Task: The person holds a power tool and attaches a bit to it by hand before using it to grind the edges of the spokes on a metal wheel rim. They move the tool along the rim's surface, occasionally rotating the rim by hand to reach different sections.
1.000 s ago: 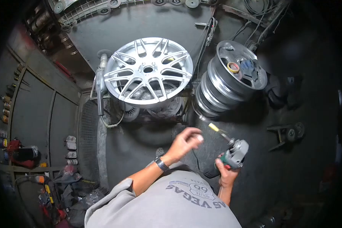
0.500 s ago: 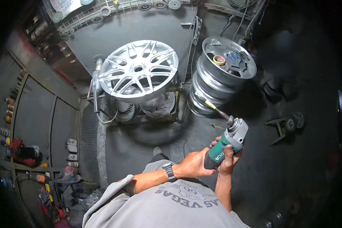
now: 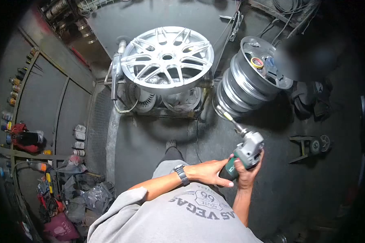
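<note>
In front of my body I hold a green and grey angle grinder [image 3: 249, 148] with a long thin attachment [image 3: 234, 122] pointing up and left, its far part yellowish. My right hand [image 3: 248, 172] wraps round the body near the metal head, thumb across the green casing. My left hand [image 3: 209, 172], a dark watch [image 3: 181, 175] on its wrist, is at the rear end of the grinder. Its thumb lies along the dark rear part, and its fingers are mostly hidden behind the casing. Farther ahead, a silver alloy wheel [image 3: 166, 56] lies face up on a stand.
Bare wheel rims [image 3: 241, 87] are stacked at the right, a tape roll [image 3: 256, 62] on top. A blurred person [image 3: 308, 56] is beside them. A small metal stand [image 3: 310, 145] is on the right floor. Bottles [image 3: 80, 139] and bags [image 3: 97, 196] line the left side.
The view has shifted, so the wheel and rims now appear higher and farther right. My left thumb has straightened along the grinder's rear. A blurred person has come in beside the rims.
</note>
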Demonstrator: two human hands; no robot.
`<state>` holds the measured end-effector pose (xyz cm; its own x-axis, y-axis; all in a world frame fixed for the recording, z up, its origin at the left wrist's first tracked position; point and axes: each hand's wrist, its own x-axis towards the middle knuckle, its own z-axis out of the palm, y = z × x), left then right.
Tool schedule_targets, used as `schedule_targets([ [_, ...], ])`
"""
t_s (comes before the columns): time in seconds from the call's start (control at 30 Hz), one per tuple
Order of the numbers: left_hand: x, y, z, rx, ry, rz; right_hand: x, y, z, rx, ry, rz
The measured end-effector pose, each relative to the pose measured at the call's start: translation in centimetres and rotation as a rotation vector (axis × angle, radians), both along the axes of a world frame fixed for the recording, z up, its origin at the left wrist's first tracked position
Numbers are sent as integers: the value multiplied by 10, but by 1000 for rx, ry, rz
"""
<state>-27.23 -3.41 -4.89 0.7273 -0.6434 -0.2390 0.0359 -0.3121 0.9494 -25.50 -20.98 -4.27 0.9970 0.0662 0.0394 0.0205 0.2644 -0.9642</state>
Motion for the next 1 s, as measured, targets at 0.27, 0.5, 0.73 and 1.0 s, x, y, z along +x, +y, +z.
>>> schedule_targets([
  [0.27,24,75,-41,-516,398,152,17,53,0,-122,89,44],
  [0.5,96,129,-35,-674,490,80,77,107,18,-144,88,20],
  [0.73,139,151,-30,-1012,497,18,103,159,42,-458,75,29],
  [1.0,159,180,-37,-1193,566,-110,108,187,57,-777,180,171],
])
